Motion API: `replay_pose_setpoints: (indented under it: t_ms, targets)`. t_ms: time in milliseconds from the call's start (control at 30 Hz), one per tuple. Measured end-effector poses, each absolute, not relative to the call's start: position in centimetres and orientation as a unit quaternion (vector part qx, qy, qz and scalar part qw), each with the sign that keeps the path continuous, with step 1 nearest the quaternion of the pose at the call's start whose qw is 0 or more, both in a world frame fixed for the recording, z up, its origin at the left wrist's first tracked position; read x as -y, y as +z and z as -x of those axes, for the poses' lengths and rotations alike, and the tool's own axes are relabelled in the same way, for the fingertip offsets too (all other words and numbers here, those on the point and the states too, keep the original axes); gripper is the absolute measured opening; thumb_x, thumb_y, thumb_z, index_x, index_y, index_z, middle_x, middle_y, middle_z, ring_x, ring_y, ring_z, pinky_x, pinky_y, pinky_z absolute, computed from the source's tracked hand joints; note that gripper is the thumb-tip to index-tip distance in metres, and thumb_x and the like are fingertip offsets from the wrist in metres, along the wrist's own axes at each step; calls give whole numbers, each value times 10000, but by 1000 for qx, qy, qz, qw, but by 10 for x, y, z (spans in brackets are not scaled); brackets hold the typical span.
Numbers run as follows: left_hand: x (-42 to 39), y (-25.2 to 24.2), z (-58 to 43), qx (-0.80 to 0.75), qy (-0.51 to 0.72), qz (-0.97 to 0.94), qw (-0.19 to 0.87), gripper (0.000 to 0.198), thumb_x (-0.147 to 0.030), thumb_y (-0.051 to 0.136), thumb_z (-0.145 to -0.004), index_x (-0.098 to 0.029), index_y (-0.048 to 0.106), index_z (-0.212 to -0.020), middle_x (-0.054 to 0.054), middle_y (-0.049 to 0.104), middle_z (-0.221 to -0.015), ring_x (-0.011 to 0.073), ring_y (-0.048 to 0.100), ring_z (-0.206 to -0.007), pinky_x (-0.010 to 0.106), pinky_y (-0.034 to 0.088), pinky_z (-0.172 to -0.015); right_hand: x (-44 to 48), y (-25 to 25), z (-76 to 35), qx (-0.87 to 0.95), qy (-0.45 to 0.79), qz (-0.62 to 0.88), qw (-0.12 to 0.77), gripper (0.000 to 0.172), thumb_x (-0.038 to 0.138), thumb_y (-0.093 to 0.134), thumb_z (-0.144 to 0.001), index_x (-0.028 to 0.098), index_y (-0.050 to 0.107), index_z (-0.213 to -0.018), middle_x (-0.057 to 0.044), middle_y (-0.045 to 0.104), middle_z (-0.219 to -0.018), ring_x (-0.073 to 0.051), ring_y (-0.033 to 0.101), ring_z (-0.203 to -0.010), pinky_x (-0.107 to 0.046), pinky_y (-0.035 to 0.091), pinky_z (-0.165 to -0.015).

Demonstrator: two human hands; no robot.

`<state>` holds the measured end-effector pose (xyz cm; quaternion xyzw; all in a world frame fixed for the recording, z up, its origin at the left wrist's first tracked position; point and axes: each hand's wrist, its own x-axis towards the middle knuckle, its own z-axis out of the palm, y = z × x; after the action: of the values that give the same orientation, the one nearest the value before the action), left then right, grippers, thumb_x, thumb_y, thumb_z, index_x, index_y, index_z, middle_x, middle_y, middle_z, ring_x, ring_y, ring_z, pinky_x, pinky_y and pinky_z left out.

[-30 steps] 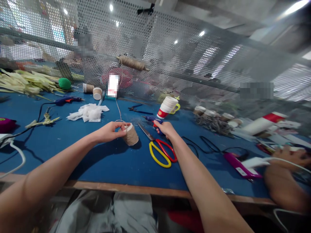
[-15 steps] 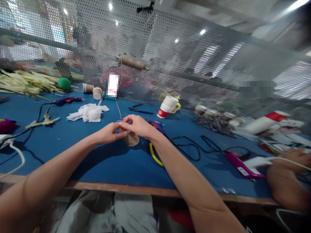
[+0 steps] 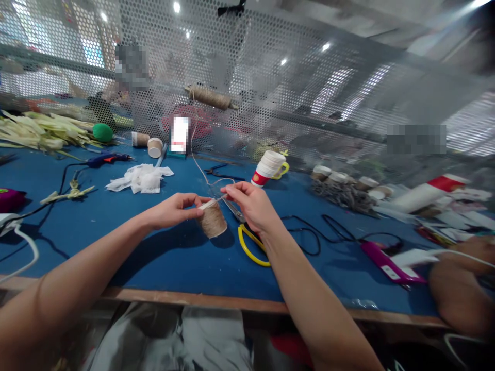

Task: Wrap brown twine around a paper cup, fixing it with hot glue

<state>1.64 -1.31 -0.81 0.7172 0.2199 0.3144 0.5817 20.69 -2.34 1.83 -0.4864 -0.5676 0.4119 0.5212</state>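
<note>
Pinched at its rim in my left hand is a small paper cup wrapped in brown twine, tilted above the table. My right hand is closed on a strand of twine just right of the cup's rim. That strand runs up to a twine spool hanging on the perforated panel. Under my right hand lie scissors with yellow handles, partly hidden by my wrist.
Stacked white cups stand behind my right hand. Pliers, white tissue and a glue gun lie farther back. A black cord loops at right, near a purple device and another person's arm.
My right hand has moved right, away from my left, drawing the twine across the cup's rim. More of the wrapped cup and the scissors now shows.
</note>
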Motion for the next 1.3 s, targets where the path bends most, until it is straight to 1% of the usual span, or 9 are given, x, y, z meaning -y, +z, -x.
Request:
replay_pose_setpoints:
  t_ms: [100,167,300,433,667,1167,1300]
  targets:
    - [14,-7,-17,-209,311,-722,582,152,-266,520,-757,-132,472,-703,123,506,-1190,214,420,-1145,356,334,-912,24,13,-208,554,422,487,527,193,328,644,-616,158,557,-651,-12,595,-684,-105,524,-633,-295,408,-701]
    - [15,-6,-17,-205,309,-720,587,159,-270,522,-760,-133,470,-701,119,488,-1214,213,407,-1158,352,326,-921,25,11,-209,547,428,490,527,191,324,648,-614,161,556,-653,-12,600,-683,-108,532,-646,-299,406,-721]
    - [17,-4,-16,-198,310,-710,601,172,-285,532,-757,-133,471,-703,109,446,-1264,221,410,-1157,357,316,-928,28,10,-209,532,440,500,523,187,322,649,-615,165,557,-657,-21,611,-696,-116,542,-672,-292,409,-711]
    - [19,-2,-16,-188,310,-711,602,167,-279,527,-763,-132,474,-705,115,446,-1262,224,402,-1165,356,312,-931,30,9,-208,522,450,505,519,172,309,647,-619,165,555,-643,-28,619,-712,-109,542,-662,-283,410,-703]
    - [18,-2,-15,-184,311,-713,601,156,-268,524,-767,-132,469,-712,118,444,-1264,223,395,-1172,349,312,-929,33,10,-207,513,461,492,531,174,303,651,-619,164,550,-648,-31,630,-718,-114,559,-673,-301,416,-739]
    - [15,-2,-15,-212,307,-713,593,179,-290,528,-756,-130,464,-707,123,448,-1260,225,402,-1166,368,324,-929,41,14,-206,531,424,481,554,188,333,643,-621,172,554,-662,-32,624,-736,-129,560,-710,-330,418,-774]
    - [14,-4,-14,-224,304,-721,581,175,-298,517,-762,-138,463,-712,101,454,-1261,213,416,-1155,367,318,-941,44,16,-205,536,413,482,557,182,328,642,-627,170,561,-668,-33,619,-724,-133,559,-711,-330,417,-766]
